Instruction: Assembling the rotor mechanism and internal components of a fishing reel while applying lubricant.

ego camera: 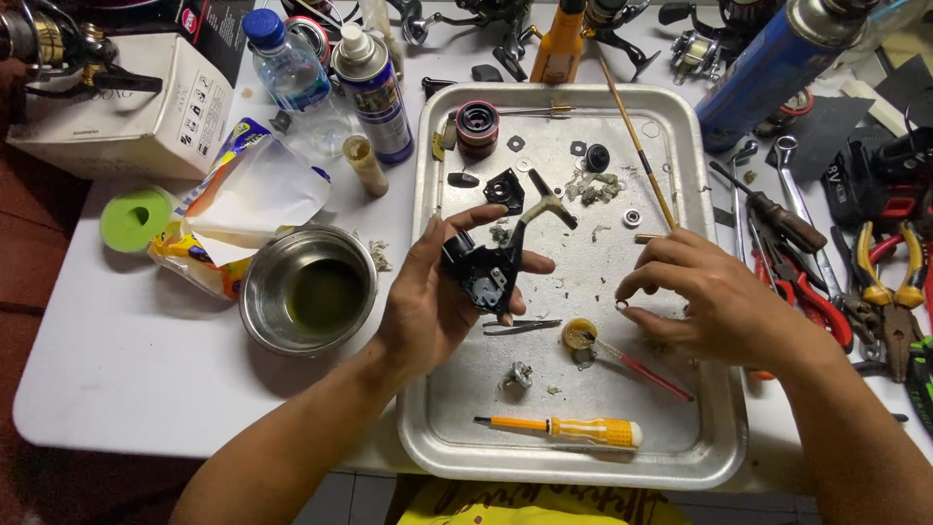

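on the white table a big metal tray sits in the middle, holding most of the small parts. to its left stands a steel bowl with dark greenish liquid, and further left a crumpled bag of tissue. at the far side are a plastic bottle and a spray can. to the right of the tray lie pliers and a wrench.

over the tray, the left hand holds a black reel body, its grip wrapped around it with thumb and fingers pressed on the sides; a grey arm of the reel sticks up toward the far right. the right hand hovers just beside it, its grip pinching a tiny ring between thumb and fingertip.

near the front edge of the tray lies a yellow screwdriver. between the hands lie tweezers, and just right of them a small yellow cap. at the far left of the tray stands a red and black spool.
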